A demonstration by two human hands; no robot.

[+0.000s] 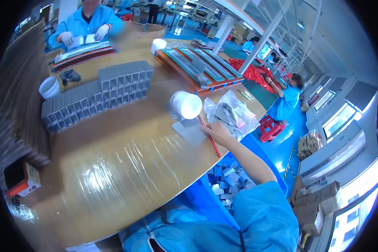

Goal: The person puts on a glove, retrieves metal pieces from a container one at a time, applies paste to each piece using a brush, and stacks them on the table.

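Observation:
My right hand [217,132] reaches over the table's right edge, its fingers closed around a thin red stick [214,145]. Whether the stick is a pen or a brush I cannot make out. Under and beside the fingertips lies a flat grey sheet [189,132]. A white tub [186,105] stands just beyond that sheet. To the right of the tub, clear plastic bags [233,112] with small parts inside lie close to my hand. My left hand is out of view.
Stacked grey rectangular tubes [126,82] stand at the far left. Framed panels [197,67] lie at the back. A blue bin [214,197] of small pieces sits below the table's edge [172,197]. A co-worker [86,25] in white gloves works opposite.

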